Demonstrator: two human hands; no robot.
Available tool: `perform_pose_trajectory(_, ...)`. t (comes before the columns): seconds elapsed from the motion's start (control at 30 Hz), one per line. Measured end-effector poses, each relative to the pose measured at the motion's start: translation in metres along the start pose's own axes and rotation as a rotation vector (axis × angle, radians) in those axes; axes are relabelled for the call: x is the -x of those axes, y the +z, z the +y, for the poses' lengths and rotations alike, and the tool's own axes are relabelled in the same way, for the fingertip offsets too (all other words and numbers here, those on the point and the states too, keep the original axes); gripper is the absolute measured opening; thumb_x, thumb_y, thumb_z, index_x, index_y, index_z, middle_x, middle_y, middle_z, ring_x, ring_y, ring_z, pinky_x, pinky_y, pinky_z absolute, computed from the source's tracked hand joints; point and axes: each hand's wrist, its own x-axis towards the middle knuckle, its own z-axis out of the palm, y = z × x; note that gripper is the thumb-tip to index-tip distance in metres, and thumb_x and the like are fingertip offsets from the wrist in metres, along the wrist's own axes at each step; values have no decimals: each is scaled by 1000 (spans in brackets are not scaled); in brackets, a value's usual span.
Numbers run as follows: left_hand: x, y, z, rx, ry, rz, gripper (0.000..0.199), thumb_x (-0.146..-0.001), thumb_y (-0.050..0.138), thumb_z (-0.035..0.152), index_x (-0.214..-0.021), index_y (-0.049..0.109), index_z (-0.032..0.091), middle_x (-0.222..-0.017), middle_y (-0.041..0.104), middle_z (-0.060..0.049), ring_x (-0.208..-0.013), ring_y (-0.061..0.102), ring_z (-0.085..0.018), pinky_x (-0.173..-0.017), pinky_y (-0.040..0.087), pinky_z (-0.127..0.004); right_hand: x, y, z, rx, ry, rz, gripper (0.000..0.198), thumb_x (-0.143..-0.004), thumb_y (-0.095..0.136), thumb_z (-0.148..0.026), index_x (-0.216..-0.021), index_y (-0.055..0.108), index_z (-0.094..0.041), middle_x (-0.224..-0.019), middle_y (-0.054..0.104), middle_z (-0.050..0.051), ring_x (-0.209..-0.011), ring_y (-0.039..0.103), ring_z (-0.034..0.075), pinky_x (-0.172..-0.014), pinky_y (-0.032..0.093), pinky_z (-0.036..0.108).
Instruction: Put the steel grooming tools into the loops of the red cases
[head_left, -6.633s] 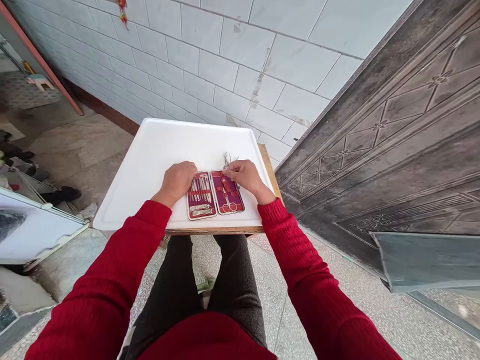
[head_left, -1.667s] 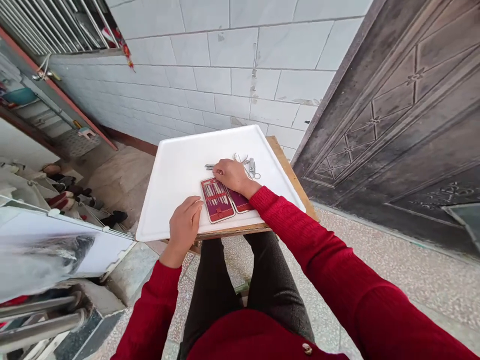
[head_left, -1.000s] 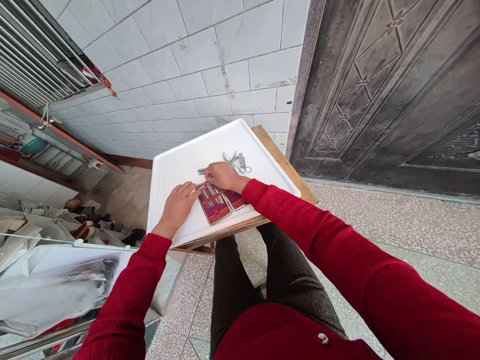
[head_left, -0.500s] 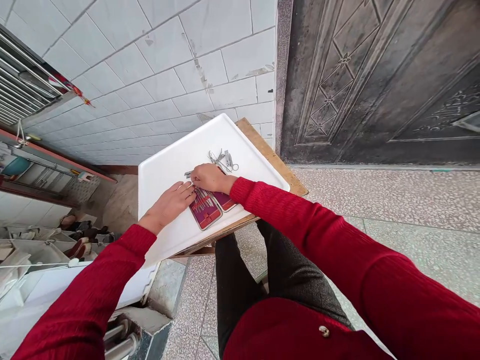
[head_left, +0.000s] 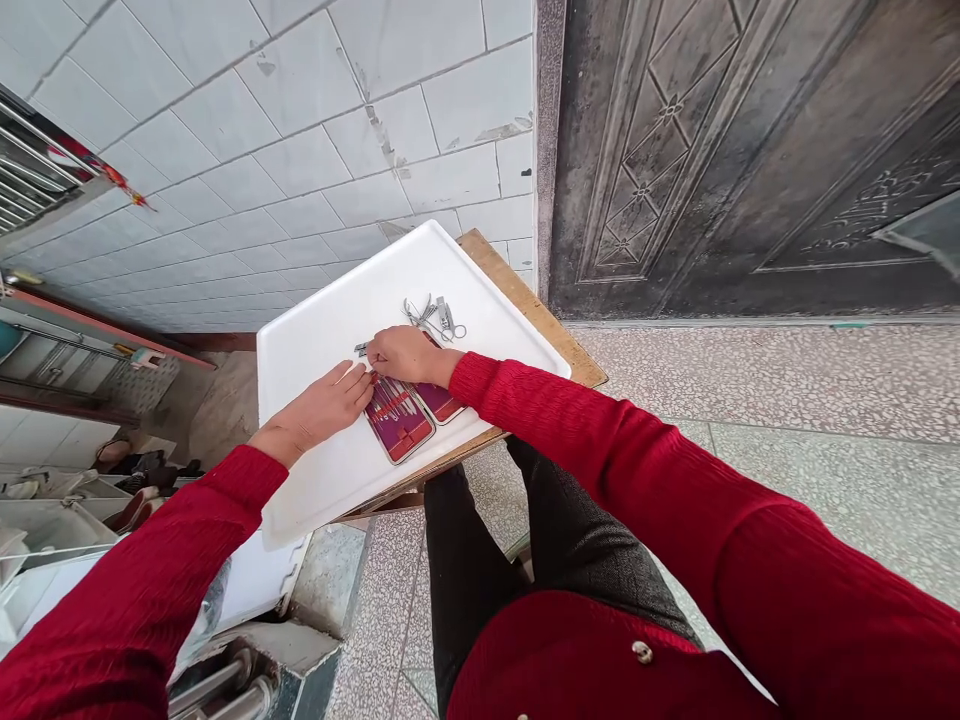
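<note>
Your left hand (head_left: 326, 402) lay at the case (head_left: 401, 440), fingers (head_left: 354, 383) slightly spread! Your right hand (head_left: 405, 356) curled over it, any pinch too hidden to tell.

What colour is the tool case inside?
The tool case is purple inside, best seen in the head view.

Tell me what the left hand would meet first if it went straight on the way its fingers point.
Most likely the right hand, just beyond it at the open manicure case; depth is unclear, so they might miss.
</note>
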Motion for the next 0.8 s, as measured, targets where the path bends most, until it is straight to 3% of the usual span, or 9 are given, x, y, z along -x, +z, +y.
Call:
perform_pose_trajectory(0.3, 6, 1, -11, -264, 104, 74, 36, -93, 49, 3, -115, 75, 13, -118, 75, -15, -124, 65, -27, -122, 44, -51, 0, 3, 2, -31, 11, 4, 25, -93, 54, -16, -100, 77, -17, -106, 77, 7, -89, 64, 21, -66, 34, 29)
perform_pose_trajectory(0.67, 9, 9, -20, -327, 95, 155, 31, -95, 47, 4, -104, 75, 14, -113, 75, -12, -121, 66, -25, -123, 42, -52, -1, 8, 4, -11, 1, 15, 20, -93, 58, -20, -100, 77, -17, -106, 76, 7, -92, 65, 22, -68, 34, 31)
perform_pose_trajectory(0.8, 14, 14, -21, -268, 19, 164, 32, -94, 47, 3, -106, 74, 17, -119, 73, -11, -124, 64, -26, -126, 37, -52, 0, 10, 3, 1, -9, 15, 21, -94, 57, -19, -102, 76, -16, -107, 76, 8, -93, 65, 22, -69, 34, 31)
